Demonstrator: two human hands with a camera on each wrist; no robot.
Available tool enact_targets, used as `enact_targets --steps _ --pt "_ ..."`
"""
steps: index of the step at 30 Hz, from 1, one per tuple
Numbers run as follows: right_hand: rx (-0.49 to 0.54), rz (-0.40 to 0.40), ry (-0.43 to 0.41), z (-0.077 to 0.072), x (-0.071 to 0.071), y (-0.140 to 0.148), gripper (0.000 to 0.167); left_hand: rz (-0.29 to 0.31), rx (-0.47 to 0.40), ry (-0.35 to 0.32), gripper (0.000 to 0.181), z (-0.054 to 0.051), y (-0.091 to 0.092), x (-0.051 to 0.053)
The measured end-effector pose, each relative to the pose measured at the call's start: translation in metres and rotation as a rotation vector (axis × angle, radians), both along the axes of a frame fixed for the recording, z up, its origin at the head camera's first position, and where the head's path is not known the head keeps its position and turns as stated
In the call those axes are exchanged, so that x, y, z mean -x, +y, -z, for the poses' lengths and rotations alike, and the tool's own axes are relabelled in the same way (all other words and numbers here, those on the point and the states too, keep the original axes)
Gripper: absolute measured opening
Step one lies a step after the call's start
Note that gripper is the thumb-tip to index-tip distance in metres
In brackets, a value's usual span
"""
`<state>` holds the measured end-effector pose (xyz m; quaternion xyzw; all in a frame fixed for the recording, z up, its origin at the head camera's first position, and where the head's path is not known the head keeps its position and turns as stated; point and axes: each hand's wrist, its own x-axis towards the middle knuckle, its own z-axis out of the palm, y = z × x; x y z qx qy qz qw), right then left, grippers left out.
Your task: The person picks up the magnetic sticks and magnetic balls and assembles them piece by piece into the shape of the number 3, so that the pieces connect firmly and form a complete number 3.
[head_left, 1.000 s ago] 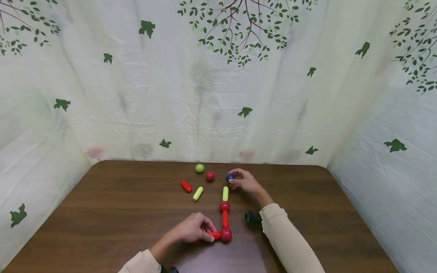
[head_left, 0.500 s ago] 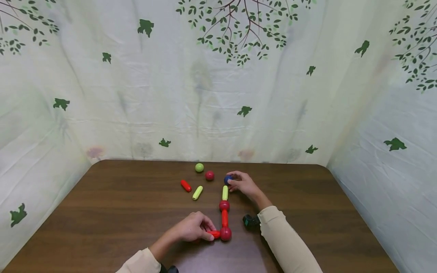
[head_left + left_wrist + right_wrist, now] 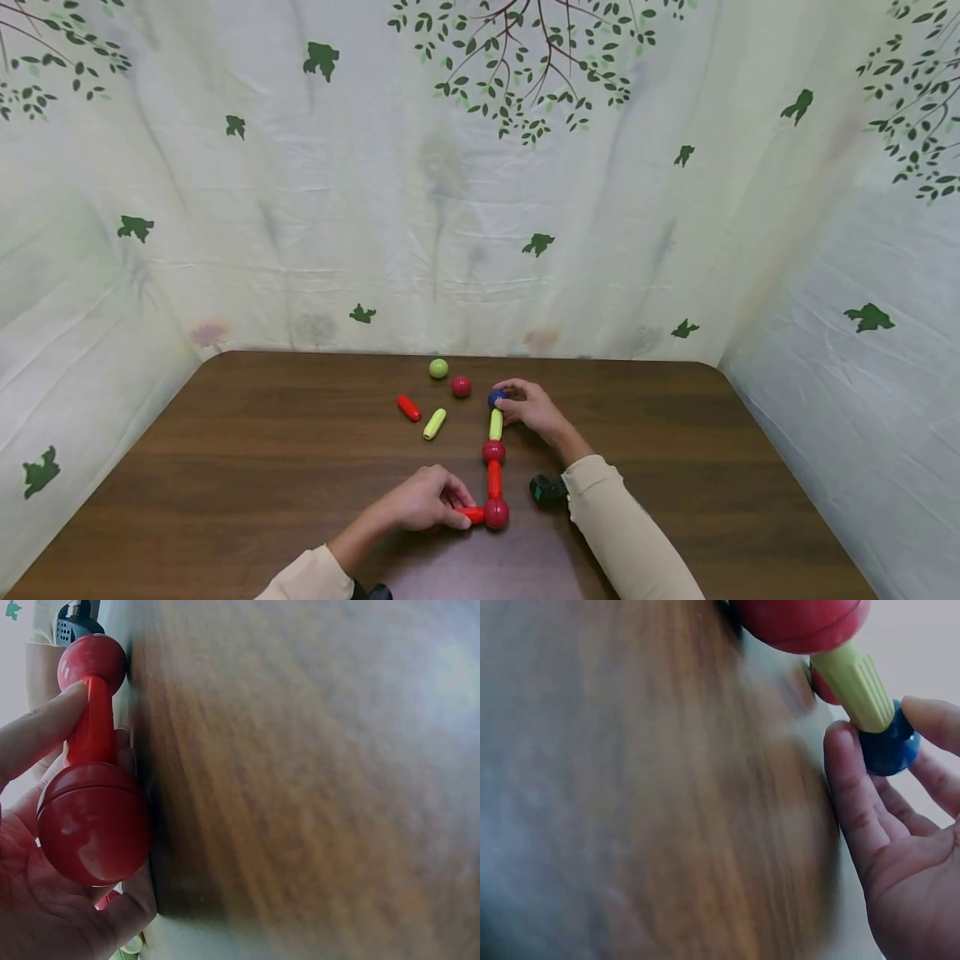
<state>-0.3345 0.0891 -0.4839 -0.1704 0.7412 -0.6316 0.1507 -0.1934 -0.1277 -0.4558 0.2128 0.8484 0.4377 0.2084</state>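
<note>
In the head view, my left hand (image 3: 431, 500) pinches a red stick (image 3: 472, 515) that meets a red ball (image 3: 497, 513). The left wrist view shows a nearer red ball (image 3: 96, 825) by the palm, at the other end of that red stick (image 3: 96, 724). A second red stick (image 3: 494, 481) runs up to another red ball (image 3: 493, 452), then a yellow-green stick (image 3: 496, 425). My right hand (image 3: 534, 410) holds a blue ball (image 3: 497, 399) between thumb and fingers; the right wrist view has this blue ball (image 3: 889, 750) against the yellow-green stick's end (image 3: 859, 686).
Left of the joined pieces lie a loose red stick (image 3: 408, 408) and a yellow-green stick (image 3: 434, 424). Farther back are a green ball (image 3: 438, 368) and a red ball (image 3: 461, 386). A patterned cloth (image 3: 480, 217) hangs behind the brown table (image 3: 262, 433).
My right hand has brought the blue ball left and slightly nearer, to the tip of the yellow-green stick. My left hand keeps its grip on the red stick, nearly still.
</note>
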Motion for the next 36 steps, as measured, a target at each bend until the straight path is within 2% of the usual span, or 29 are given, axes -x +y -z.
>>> enact_targets --steps 6,13,22,27,36 --pt "-0.042 0.022 -0.025 -0.001 -0.004 -0.005 0.046 0.004 0.004 -0.005 0.010 0.001 0.000 0.001" --pt "-0.146 0.055 0.039 -0.004 -0.011 -0.014 0.057 0.012 -0.004 0.005 0.010 0.002 0.000 0.001" --pt "-0.282 0.057 0.113 -0.012 -0.016 -0.018 0.058 0.019 -0.008 0.004 0.009 0.002 -0.001 0.001" --pt "-0.314 0.062 0.146 -0.010 -0.016 -0.020 0.057 0.019 -0.014 0.004 0.009 0.002 -0.001 0.001" --pt "-0.368 0.088 0.197 -0.005 -0.015 -0.018 0.042 0.022 -0.012 0.011 0.010 0.002 -0.001 0.000"
